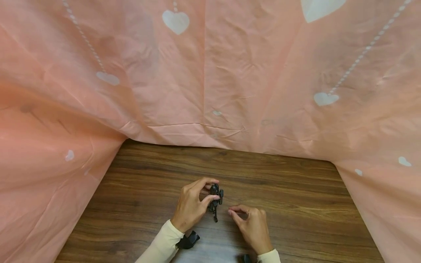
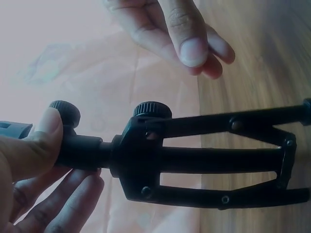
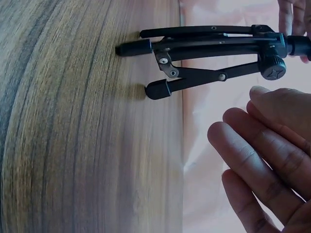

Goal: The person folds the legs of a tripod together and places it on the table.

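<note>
A small black tripod (image 1: 215,210) stands over the wooden table, held by my left hand (image 1: 190,205). In the left wrist view, the thumb and fingers grip its upper column just below one ribbed knob (image 2: 66,112). A second knob (image 2: 152,109) juts from the collar where the legs join. The legs are drawn in near the centre column, their hinged braces showing, and the rubber feet (image 3: 158,90) are close over the wood in the right wrist view. My right hand (image 1: 252,224) is apart from the tripod, to its right, holding nothing, with fingers loosely bent.
The brown wooden table (image 1: 296,193) spreads around both hands. A pink curtain (image 1: 230,73) with white hearts hangs at the back and both sides. Black wrist-worn devices (image 1: 189,241) sit under the cream sleeves (image 1: 161,243).
</note>
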Demonstrator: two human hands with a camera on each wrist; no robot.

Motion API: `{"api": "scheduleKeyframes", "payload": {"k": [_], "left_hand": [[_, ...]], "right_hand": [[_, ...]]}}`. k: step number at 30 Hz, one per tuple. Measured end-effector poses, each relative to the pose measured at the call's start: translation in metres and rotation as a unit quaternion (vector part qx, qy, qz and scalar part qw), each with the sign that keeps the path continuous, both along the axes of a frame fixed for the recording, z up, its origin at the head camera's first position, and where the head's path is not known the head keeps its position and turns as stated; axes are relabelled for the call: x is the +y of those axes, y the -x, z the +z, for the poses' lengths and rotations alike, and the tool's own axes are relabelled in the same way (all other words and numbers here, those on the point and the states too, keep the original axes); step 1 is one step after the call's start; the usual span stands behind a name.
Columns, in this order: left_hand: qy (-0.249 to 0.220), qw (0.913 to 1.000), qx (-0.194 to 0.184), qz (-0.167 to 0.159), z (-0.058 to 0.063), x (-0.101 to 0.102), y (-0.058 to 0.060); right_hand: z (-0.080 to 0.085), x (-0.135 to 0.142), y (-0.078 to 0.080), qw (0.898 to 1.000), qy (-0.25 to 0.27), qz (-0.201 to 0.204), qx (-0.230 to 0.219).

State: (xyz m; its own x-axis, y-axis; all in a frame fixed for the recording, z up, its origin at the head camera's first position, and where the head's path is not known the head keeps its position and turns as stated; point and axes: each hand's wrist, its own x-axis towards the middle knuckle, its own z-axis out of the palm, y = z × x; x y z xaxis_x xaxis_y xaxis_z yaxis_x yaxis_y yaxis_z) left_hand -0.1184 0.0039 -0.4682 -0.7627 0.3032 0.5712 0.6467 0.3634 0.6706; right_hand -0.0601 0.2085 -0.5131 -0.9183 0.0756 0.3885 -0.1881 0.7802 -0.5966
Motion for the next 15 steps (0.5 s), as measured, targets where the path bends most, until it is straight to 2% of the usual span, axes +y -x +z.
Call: {"api": "scheduleKeyframes", "payload": {"k": [6, 12, 15], "left_hand": [[-0.007, 0.9998, -0.014, -0.010, 0.0007, -0.0006, 0.0016], [-0.013, 0.9991, -0.040, 0.006, 0.0008, 0.0008, 0.0017], [-0.016, 0.9992, -0.034, 0.010, 0.0000, 0.0025, 0.0029]], "right_hand": [[0.0015, 0.0002, 0.0006, 1.000, 0.006, 0.001, 0.000], [0.0012, 0.0012, 0.0003, 1.000, 0.008, 0.002, 0.004], [0.0010, 0.0015, 0.0003, 1.000, 0.008, 0.004, 0.008]]}}
